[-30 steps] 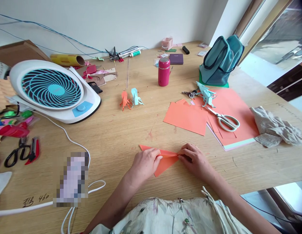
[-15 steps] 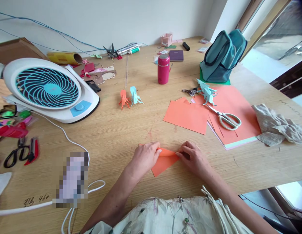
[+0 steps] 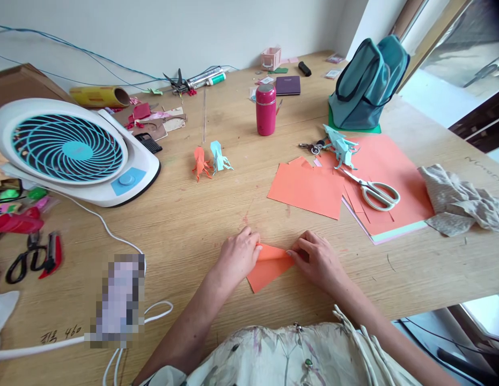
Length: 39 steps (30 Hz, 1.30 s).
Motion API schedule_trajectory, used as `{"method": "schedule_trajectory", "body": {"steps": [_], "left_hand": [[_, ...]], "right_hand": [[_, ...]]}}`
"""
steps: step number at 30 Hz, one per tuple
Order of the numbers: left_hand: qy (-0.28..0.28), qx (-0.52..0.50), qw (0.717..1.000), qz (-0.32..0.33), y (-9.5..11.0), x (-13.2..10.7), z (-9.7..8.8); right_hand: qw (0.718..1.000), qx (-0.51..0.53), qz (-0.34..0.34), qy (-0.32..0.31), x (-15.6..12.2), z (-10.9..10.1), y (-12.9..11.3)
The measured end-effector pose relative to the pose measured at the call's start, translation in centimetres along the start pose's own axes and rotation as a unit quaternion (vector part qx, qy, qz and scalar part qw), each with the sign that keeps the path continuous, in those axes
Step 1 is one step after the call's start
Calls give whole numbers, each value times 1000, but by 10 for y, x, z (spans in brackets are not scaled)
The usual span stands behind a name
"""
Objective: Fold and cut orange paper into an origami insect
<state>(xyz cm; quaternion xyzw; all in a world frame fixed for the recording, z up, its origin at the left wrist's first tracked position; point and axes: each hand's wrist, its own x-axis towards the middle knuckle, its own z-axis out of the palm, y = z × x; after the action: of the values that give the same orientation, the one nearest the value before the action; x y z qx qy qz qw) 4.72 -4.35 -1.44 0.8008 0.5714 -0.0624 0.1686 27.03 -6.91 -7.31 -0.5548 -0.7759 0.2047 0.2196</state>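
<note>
An orange sheet of paper (image 3: 268,272) lies on the table close to my body, folded over along its upper part with one corner pointing towards me. My left hand (image 3: 238,254) grips its left end, thumb on the fold. At the opposite end, my right hand (image 3: 314,257) pinches the fold between thumb and fingers. The fingertips partly cover both ends of the paper. Beyond my hands stand two small folded paper figures, one orange (image 3: 200,163) and one light blue (image 3: 220,156).
To the right are orange paper sheets (image 3: 306,188), white-handled scissors (image 3: 379,195), a larger blue paper figure (image 3: 341,146) and a crumpled cloth (image 3: 461,198). A pink flask (image 3: 266,110) and teal bag (image 3: 368,86) stand farther back. A fan (image 3: 78,153) and blurred-out phone (image 3: 118,297) are left.
Both hands keep their hold on the folded orange paper, with only slight finger shifts along the fold. The whole view has moved a little.
</note>
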Motion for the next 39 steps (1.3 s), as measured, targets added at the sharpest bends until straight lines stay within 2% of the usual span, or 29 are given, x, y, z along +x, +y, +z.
{"method": "schedule_trajectory", "body": {"steps": [9, 25, 29, 39], "left_hand": [[-17, -7, 1000, -10, -7, 2, 3], [56, -123, 990, 49, -27, -2, 22], [71, -149, 984, 65, -28, -3, 23], [50, -188, 979, 65, -26, 2, 18]], "right_hand": [[1000, -11, 11, -6, 0, -1, -3], [1000, -11, 2, 1, -1, -1, -4], [1000, -15, 8, -7, -1, 0, -4], [1000, -17, 12, -8, -1, 0, -4]]}}
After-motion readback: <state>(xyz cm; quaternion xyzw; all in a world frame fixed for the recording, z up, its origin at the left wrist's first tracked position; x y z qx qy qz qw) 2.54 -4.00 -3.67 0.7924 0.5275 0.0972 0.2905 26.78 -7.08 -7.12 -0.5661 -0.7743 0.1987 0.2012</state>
